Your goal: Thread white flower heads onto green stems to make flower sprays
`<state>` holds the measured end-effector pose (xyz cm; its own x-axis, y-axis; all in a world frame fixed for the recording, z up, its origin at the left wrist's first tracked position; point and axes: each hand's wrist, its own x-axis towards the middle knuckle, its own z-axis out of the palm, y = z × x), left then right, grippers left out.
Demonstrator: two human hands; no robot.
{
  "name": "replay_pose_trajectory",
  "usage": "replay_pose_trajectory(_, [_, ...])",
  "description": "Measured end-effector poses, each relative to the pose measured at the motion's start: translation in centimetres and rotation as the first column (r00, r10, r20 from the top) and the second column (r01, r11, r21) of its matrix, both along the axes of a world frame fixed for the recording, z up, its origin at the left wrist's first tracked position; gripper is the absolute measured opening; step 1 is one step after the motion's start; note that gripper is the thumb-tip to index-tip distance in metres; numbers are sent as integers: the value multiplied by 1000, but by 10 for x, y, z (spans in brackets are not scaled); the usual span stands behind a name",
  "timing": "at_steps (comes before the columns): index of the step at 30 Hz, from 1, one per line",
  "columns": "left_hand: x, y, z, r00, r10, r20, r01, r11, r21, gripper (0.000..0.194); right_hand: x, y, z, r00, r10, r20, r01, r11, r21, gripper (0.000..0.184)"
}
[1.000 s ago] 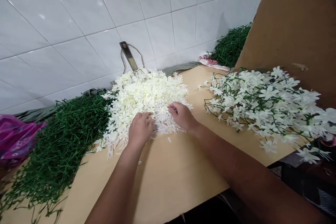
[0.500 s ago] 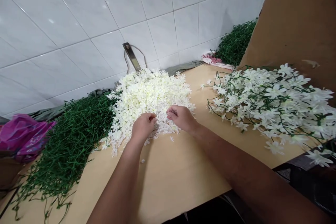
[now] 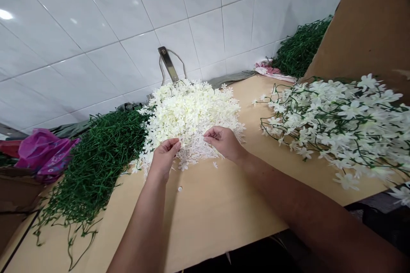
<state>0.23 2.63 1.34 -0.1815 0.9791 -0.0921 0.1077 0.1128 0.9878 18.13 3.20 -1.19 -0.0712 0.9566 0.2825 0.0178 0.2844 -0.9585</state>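
Note:
A heap of white artificial flower heads [image 3: 188, 106] lies on the brown tabletop ahead of me, with thin white stamens [image 3: 197, 147] loose along its near edge. My left hand [image 3: 165, 155] is at the heap's front left, thumb and forefinger pinched together. Something small and pale shows at its fingertips, hard to tell from the blossoms behind. Over the stamens, my right hand [image 3: 226, 141] points leftward with thumb and forefinger closed in a pinch; whatever it holds is too small to name. A gap separates both hands.
Green plastic stems [image 3: 92, 166] are piled at left, beside a purple bag [image 3: 45, 153]. Finished-looking white flowers on green stems [image 3: 346, 123] lie at right, before a cardboard sheet [image 3: 368, 30]. More green stems [image 3: 303, 45] sit at the back. A metal strip [image 3: 168, 64] leans against the tiled wall.
My left hand has moved left, widening the gap to my right hand, which keeps its pinch above the stamens. The whole view has shifted slightly to the left.

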Motion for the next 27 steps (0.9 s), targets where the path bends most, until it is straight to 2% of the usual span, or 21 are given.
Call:
replay_pose_trajectory(2, [0,-3,-6,999,11,48,-11,1000,14,36,-4,-3,1,1000,3,-15,-3,1000,7,13])
replay_pose_trajectory(5, [0,-5,-15,997,27,67,-34,994,103,28,-7,-7,4,999,-27,-37,27,1000,9,14])
replay_pose_trajectory(11, [4,-8,-22,998,58,-30,-50,977,207,19,-11,-10,3,997,-13,-79,12,1000,-9,11])
replay_pose_trajectory(14, [9,-12,-18,999,14,50,-22,985,169,19,-14,-10,0,999,16,-52,-17,1000,-18,10])
replay_pose_trajectory(19, [17,-21,-11,954,-125,271,122,992,25,22,-18,-14,-1,1000,25,10,-25,999,21,8])
replay_pose_trajectory(23, [19,-23,-10,923,-127,363,145,989,-24,24,-19,-19,1,995,39,97,-48,995,83,4])
replay_pose_trajectory(27, [19,-22,-11,926,-110,361,139,989,-54,25,-20,-21,2,977,-44,208,5,983,182,3])
